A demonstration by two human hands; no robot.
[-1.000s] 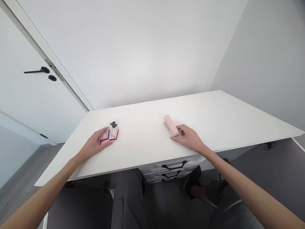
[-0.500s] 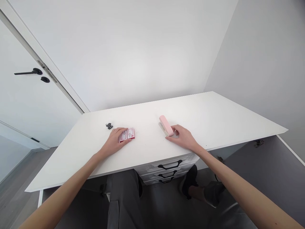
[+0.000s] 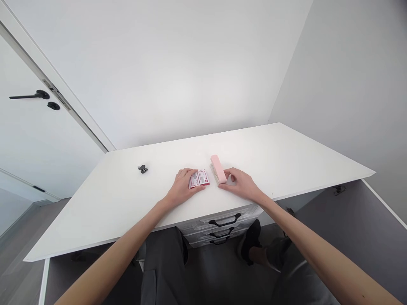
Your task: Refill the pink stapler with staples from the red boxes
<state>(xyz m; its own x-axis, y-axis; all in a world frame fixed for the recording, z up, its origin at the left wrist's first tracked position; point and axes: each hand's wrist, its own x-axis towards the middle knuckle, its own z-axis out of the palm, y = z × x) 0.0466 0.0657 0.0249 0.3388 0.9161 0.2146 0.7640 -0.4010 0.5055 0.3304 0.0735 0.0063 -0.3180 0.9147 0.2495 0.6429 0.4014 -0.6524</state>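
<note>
On the white desk top, my left hand (image 3: 186,186) grips two small red-and-white boxes (image 3: 199,178) side by side, thumb along the near edge and fingers at the far one. Just right of them lies a pink stapler (image 3: 218,169), set lengthwise and slightly slanted, a narrow gap apart from the boxes. My right hand (image 3: 241,183) pinches the stapler's near end between thumb and fingers. Its remaining fingers are curled and partly hidden.
Small black binder clips (image 3: 143,169) lie at the left on the desk top (image 3: 270,148). Below the front edge are drawers with black handles (image 3: 225,220). A white wall rises behind, and a door with a black handle (image 3: 30,95) is at the left.
My left hand has slid the red-and-white boxes rightward across the desk, close to the stapler. The right hand stays on the stapler, which is turned slightly more upright in view.
</note>
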